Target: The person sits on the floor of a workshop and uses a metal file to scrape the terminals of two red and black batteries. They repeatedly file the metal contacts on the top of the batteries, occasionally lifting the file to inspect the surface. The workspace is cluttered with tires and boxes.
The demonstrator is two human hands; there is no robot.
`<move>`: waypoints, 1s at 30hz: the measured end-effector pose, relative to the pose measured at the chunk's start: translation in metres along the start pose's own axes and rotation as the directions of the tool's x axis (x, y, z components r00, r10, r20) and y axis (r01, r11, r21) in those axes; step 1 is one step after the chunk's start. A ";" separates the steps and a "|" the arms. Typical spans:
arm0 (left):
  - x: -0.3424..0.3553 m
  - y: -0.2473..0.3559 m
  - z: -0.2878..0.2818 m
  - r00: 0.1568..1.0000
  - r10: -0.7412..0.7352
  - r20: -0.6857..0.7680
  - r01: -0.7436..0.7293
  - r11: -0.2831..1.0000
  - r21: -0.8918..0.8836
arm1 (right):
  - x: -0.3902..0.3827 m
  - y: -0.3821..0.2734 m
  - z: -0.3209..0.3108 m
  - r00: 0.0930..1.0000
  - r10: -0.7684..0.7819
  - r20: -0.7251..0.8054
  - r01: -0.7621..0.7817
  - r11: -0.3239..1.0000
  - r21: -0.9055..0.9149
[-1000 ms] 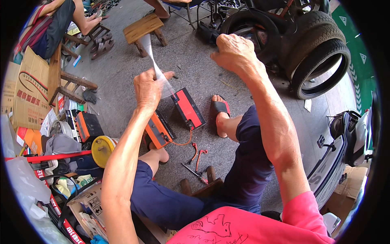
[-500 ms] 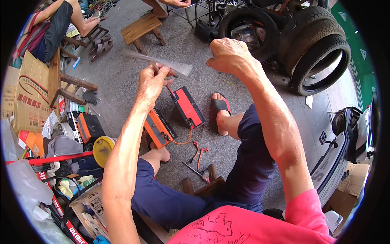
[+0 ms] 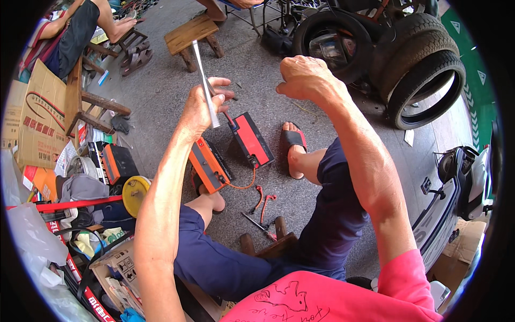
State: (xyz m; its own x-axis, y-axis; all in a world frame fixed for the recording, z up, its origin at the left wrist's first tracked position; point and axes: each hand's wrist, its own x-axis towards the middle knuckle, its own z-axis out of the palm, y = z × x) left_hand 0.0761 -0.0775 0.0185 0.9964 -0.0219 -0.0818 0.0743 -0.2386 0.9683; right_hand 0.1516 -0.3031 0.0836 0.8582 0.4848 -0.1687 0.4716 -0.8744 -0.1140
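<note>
My left hand (image 3: 201, 107) is closed loosely around what looks like a T-handle wrench (image 3: 198, 61), its long silver bar crossing the hand. A thin shaft leads from the hand toward the far end of a red and black battery (image 3: 254, 140); where it ends is unclear. Beside that stands an orange and grey battery (image 3: 208, 167), joined to it by an orange cable (image 3: 241, 187). Up in the air to the right, my right hand (image 3: 307, 76) has its fingers curled; whatever they hold, if anything, is hidden.
Short red leads (image 3: 267, 203) and a thin tool (image 3: 256, 225) lie on the floor between my legs. A wooden stool (image 3: 191, 35) is at the far side, tyres (image 3: 426, 88) at the far right. Boxes and clutter, including a yellow round lid (image 3: 135, 196), line the left. Another person (image 3: 80, 37) sits far left.
The silver bar has turned from lying crosswise and blurred to pointing away from me. My left hand's fingers have spread somewhat. My right hand has hardly moved.
</note>
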 end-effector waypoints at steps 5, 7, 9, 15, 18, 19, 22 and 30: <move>0.004 -0.019 -0.002 0.990 0.040 -0.134 -0.013 0.980 0.197 | 0.002 0.000 0.003 1.000 -0.009 0.019 0.009 1.000 -0.001; 0.009 -0.017 0.004 0.966 0.084 -0.244 0.014 0.928 0.373 | 0.001 0.002 0.005 1.000 -0.012 0.010 0.011 1.000 0.008; 0.006 -0.007 0.012 0.939 0.146 -0.310 0.004 0.899 0.438 | 0.002 0.003 0.005 0.999 0.001 0.037 0.000 1.000 -0.008; 0.003 0.007 0.015 0.934 0.151 -0.325 0.107 0.748 0.655 | 0.002 0.003 0.006 0.996 -0.008 0.089 0.011 1.000 -0.026; 0.010 0.003 0.018 0.923 0.090 -0.374 0.112 0.867 0.485 | 0.005 0.003 0.011 0.992 -0.043 0.116 0.050 0.997 -0.060; 0.011 0.002 0.018 0.917 0.062 -0.394 0.095 0.926 0.367 | 0.007 0.003 0.017 0.991 -0.065 0.119 0.074 0.995 -0.073; 0.010 -0.012 0.008 0.926 -0.087 -0.367 0.136 0.985 0.110 | 0.018 -0.015 0.042 0.968 -0.105 0.226 0.135 0.983 -0.123; -0.007 -0.007 0.000 0.864 -0.238 -0.443 0.145 0.961 -0.235 | 0.057 -0.048 0.183 0.942 -0.296 0.158 0.250 0.933 0.258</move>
State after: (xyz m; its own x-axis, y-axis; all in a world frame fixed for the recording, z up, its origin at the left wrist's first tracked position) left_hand 0.0691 -0.0760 0.0121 0.8617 0.4677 -0.1969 0.2252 -0.0048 0.9743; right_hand 0.1403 -0.2298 -0.0997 0.6366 0.7184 -0.2803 0.6023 -0.6902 -0.4010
